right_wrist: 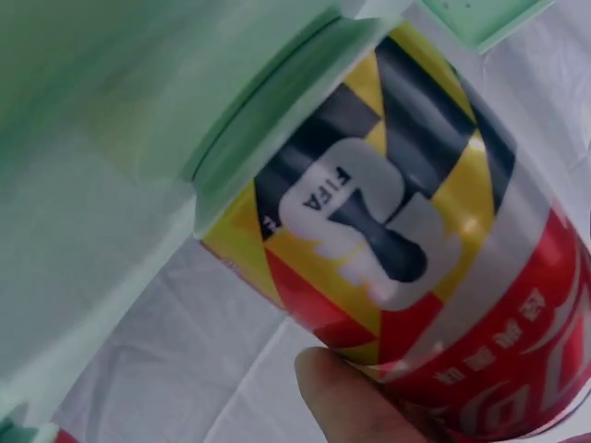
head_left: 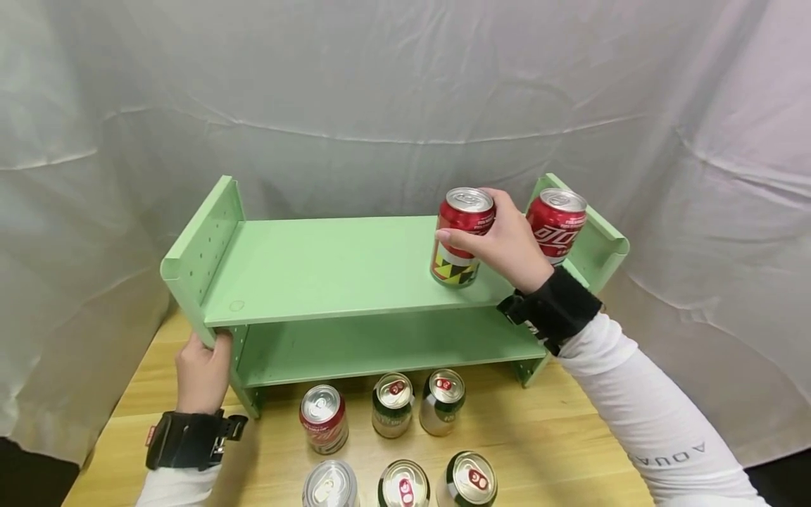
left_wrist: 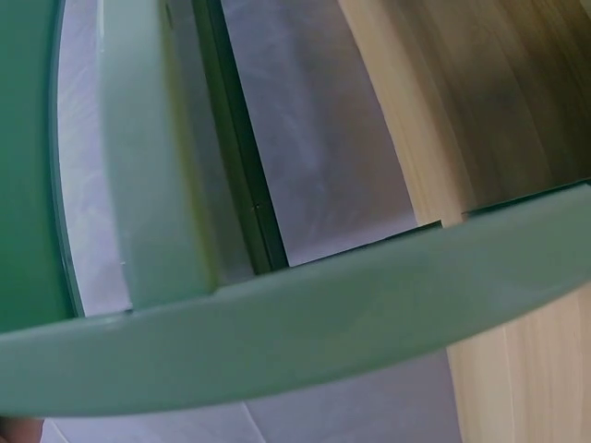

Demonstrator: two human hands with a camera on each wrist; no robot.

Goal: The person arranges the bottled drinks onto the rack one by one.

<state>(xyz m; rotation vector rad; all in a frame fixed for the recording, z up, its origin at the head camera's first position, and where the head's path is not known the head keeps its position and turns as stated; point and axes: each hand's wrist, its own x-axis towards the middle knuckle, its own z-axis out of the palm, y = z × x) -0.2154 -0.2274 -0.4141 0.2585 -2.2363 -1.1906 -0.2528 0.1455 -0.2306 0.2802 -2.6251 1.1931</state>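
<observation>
White cloth (head_left: 393, 91) hung as a backdrop behind and around a light wooden table (head_left: 557, 451). On the table stood a pale green metal shelf unit (head_left: 329, 271) with two flat tiers and upright perforated end panels.

The person's right hand (head_left: 503, 243), in a white sleeve with a black wrist strap, reached over the upper tier near its right end. Its fingers and thumb were curled around a red can (head_left: 461, 236) with a yellow, black and red chequered band at its base. The can stood upright with its bottom on or just above the upper tier; the head view did not settle whether it touched. In the right wrist view the same can (right_wrist: 416, 249) filled the picture, its chequered band against the green shelf edge and a fingertip (right_wrist: 355, 397) pressed to its side.

Just beside it, at the far right of the upper tier against the end panel, stood a second red can (head_left: 557, 224), upright and apart from the hand.

The left hand (head_left: 203, 373), also strapped at the wrist, gripped the front lower corner of the shelf's left end panel, fingers wrapped behind the edge. The left wrist view showed only blurred green metal, cloth and wood.

In front of the shelf six more cans (head_left: 393, 436) stood upright in two rows of three, some red, some green, some silver.
</observation>
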